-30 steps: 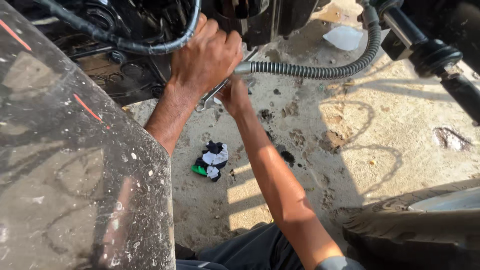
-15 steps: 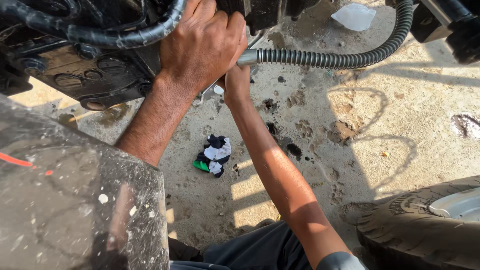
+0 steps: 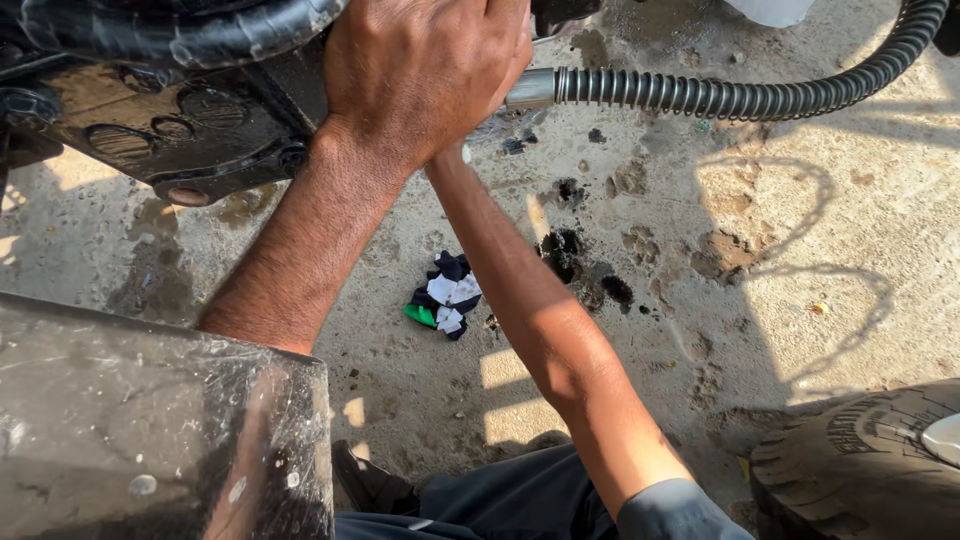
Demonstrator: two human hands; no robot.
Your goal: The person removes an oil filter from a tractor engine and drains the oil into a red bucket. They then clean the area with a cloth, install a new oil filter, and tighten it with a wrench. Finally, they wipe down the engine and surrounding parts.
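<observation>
near: scratched grey panel point(image 3: 150, 430), tyre point(image 3: 860, 470) at lower right. mid: crumpled cloth point(image 3: 445, 305) on oil-stained concrete point(image 3: 800, 300). far: left hand point(image 3: 425, 70) fisted by ribbed metal hose point(image 3: 720, 95), under black engine part point(image 3: 170, 130); what it grips can't tell. right hand hidden behind left, grip can't tell.

Ribbed black hose point(image 3: 740, 95) – dull rubber or plastic, ending in a bright smooth metal ferrule point(image 3: 530, 88). The engine casting point(image 3: 190, 130) is matt black metal, grimy. Rough, oil-stained concrete ground point(image 3: 800, 300) carries a crumpled cloth rag point(image 3: 447, 295). Knobbly matt rubber tyre point(image 3: 860, 470); the near panel point(image 3: 150, 430) looks glossy but scratched and dusty – the sleeve point(image 3: 675, 510) is grey woven fabric
</observation>
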